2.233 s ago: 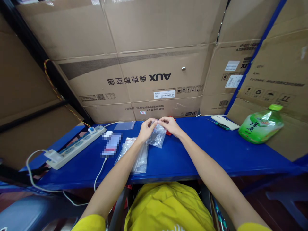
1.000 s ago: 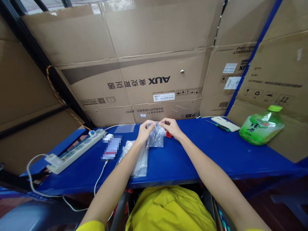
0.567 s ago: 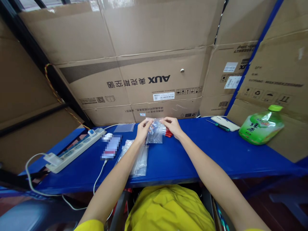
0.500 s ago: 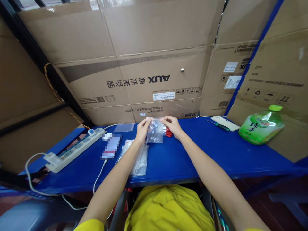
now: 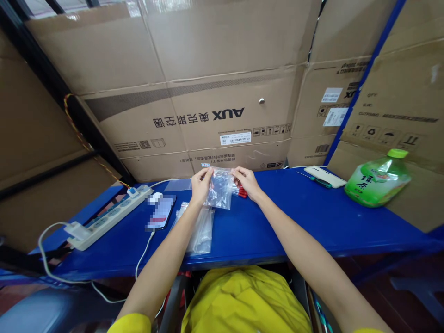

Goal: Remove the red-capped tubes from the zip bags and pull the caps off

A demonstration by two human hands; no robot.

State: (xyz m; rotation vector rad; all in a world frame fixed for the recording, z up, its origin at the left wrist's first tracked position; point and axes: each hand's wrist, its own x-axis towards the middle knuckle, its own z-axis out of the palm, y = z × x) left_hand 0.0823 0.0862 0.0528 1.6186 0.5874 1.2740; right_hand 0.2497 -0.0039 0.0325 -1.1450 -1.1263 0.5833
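Observation:
My left hand (image 5: pixel 200 186) and my right hand (image 5: pixel 244 182) both pinch the top edge of a small clear plastic bag (image 5: pixel 218 191), holding it up over the blue table (image 5: pixel 294 222). The bag hangs between the hands with small dark items inside. A pile of empty clear bags (image 5: pixel 201 227) lies on the table under my left forearm. Small red parts (image 5: pixel 242 192) lie just behind my right hand.
A white power strip (image 5: pixel 107 216) with its cable and a phone (image 5: pixel 160 212) on a charging lead lie at the left. A green drink bottle (image 5: pixel 378 180), a white device (image 5: pixel 325 176) and a screwdriver (image 5: pixel 317 181) sit at the right. Cardboard boxes (image 5: pixel 215 115) wall the back.
Both hands have kept hold of the bag's top edge, lifting it slightly and shifting it a little to the left. The bag now hangs flatter between them.

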